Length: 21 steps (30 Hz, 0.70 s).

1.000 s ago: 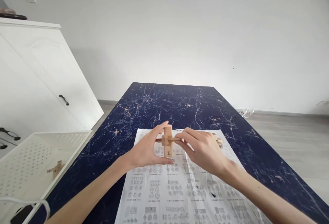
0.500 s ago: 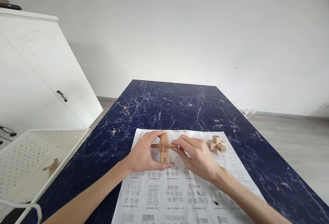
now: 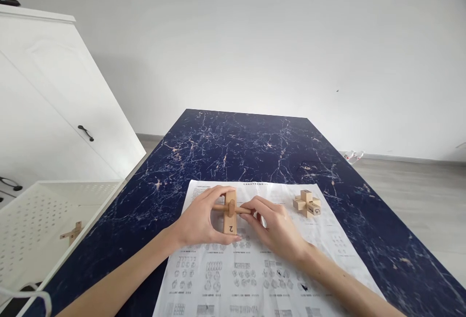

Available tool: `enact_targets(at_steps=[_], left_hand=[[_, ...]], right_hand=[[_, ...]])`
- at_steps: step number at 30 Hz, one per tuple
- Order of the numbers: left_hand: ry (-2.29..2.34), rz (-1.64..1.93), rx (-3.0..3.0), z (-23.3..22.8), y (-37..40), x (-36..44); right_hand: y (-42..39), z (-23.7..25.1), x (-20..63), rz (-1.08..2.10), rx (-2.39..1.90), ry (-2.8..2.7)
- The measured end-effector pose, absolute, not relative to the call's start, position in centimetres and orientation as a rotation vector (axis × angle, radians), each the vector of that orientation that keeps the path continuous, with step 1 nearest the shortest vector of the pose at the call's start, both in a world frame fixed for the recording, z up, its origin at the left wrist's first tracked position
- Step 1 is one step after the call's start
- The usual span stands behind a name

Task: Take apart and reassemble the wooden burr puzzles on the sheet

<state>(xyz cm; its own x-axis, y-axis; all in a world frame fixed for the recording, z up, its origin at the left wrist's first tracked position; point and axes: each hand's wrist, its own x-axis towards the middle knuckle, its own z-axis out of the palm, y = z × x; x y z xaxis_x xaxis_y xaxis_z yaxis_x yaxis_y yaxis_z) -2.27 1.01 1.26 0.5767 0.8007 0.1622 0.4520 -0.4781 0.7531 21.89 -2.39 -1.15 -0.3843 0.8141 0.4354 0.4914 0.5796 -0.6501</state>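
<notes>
Had the flat, tan wooden block marked 2 (image 3: 229,225) over the white printed paper sheet (image 3: 280,190), braced end to end in the left hand (image 3: 198,220), with fingers clamped on the far end and thumb on the near one, probably to stop it twisting and leave the middle free. Pinched the thin, round, light-brown wooden rod (image 3: 243,210) on its right side between thumb and fingers of the right hand (image 3: 278,229), out near the tip, likely for finer control. Couldn't tell from this angle whether resting on the paper or slightly lifted. Had the pale wooden cross-shaped block cluster (image 3: 306,204) on the same sheet, well off to the right, seemingly for elbow room. Had the paper spread flat on the dark blue marbled worktop (image 3: 247,147), presumably for an easy view of its diagrams.
</notes>
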Motion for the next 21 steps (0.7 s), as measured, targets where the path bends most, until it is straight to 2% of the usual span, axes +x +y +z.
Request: enact_targets(at_steps=[11,21], left_hand=[[1.001,0.637,2.044,1.95,1.21,-2.02],[1.006,0.672,2.086,1.54,0.96,-2.24]], right_hand=[[-1.97,-1.50,22.12,0.659,-1.081,-2.058],[-2.45,-1.57,22.05,0.569,-1.040,-2.066]])
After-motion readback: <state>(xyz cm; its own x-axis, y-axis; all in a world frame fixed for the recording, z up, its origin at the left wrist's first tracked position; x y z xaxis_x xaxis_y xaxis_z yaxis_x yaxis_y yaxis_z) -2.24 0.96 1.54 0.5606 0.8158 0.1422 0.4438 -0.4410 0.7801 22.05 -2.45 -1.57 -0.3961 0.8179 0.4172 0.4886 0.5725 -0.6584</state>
